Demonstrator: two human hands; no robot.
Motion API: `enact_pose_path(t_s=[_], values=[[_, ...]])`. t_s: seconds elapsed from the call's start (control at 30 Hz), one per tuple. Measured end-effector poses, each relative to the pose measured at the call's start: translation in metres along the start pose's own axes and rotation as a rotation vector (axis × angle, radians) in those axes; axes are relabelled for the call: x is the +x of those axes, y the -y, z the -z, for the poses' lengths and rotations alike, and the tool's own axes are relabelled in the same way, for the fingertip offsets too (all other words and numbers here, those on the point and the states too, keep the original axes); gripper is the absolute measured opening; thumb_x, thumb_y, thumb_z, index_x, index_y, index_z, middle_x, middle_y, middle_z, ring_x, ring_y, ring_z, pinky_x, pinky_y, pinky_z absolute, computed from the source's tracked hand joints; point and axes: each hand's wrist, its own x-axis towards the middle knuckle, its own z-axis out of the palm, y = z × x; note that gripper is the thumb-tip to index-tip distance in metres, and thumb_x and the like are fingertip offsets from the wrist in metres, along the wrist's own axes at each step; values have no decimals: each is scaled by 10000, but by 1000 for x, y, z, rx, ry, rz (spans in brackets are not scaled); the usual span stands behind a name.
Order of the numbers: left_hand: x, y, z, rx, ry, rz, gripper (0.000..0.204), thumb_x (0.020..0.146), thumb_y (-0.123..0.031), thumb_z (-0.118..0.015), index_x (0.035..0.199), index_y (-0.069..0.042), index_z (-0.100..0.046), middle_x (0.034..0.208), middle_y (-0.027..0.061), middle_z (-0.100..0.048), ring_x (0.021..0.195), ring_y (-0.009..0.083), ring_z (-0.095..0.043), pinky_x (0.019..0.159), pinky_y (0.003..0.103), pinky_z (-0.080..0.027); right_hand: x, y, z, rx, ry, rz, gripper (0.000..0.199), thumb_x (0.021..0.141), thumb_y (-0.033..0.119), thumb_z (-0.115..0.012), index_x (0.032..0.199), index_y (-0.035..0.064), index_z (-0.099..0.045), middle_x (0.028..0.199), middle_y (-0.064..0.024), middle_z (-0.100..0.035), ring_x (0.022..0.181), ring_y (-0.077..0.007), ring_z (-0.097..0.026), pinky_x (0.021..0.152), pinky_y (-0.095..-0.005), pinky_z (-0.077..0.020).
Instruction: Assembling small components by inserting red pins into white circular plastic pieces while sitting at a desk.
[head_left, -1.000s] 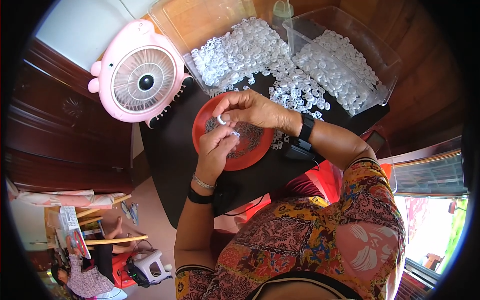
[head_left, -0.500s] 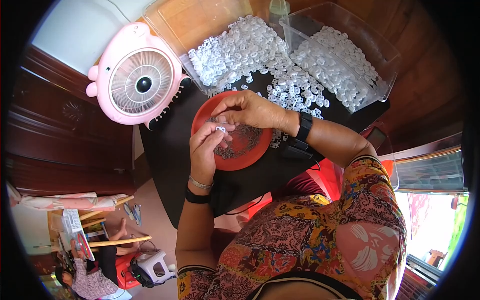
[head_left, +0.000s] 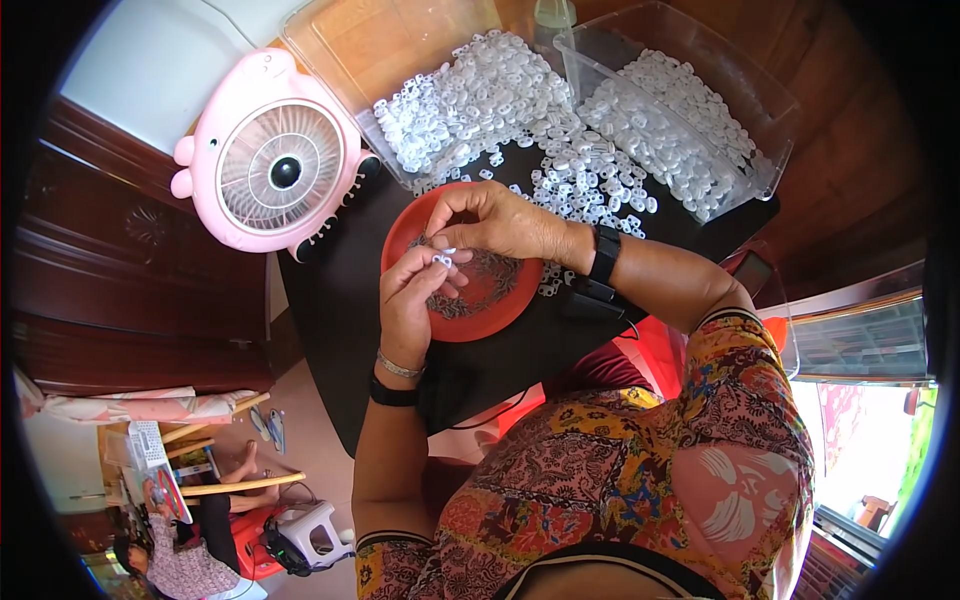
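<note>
My left hand (head_left: 405, 300) holds a small white plastic piece (head_left: 442, 260) with holes between thumb and fingers, its other fingers curled. Just above that piece, my right hand (head_left: 505, 222) is closed in a pinch, its fingertips meeting those of my left hand. What the right fingertips grip is too small to make out. Both hands are over a red-orange bowl (head_left: 482, 331), which holds many small dark grey slivers (head_left: 508, 283). Beyond the bowl, a heap of similar white pieces (head_left: 590, 180) lies loose on the black table (head_left: 345, 350).
A clear bin (head_left: 330, 60) on its side spills white pieces at the back. Another clear bin (head_left: 775, 175) of them stands at back right. A pink fan (head_left: 205, 215) is at far left. Behind it, a person (head_left: 195, 555) sits on the left near a white stool (head_left: 310, 530).
My right fingertips have shifted slightly against the white piece in my left hand, and a little more white shows between them. Otherwise both hands stay over the bowl.
</note>
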Motion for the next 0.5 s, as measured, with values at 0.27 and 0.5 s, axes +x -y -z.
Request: enact_pose_path(t_s=[0.27,0.5], values=[[-1,-1,-4,-40,46,55,164,877,-105,-489,869,17,-599,1028,170,-644,785,169,-616,660,254,-466,0,1,-5,201,-38,-28,90,847,27,-658,932,4,-637,812,-1,-627,740,-58,-561,662,-206,-470],[0,5,6,-224,19,12,183,878,-133,-481,884,15,-590,989,157,-625,774,190,-604,673,279,-470,0,-1,-2,243,-24,40,109,841,10,-654,947,-6,-639,816,-34,-643,739,-65,-582,672,-214,-484]])
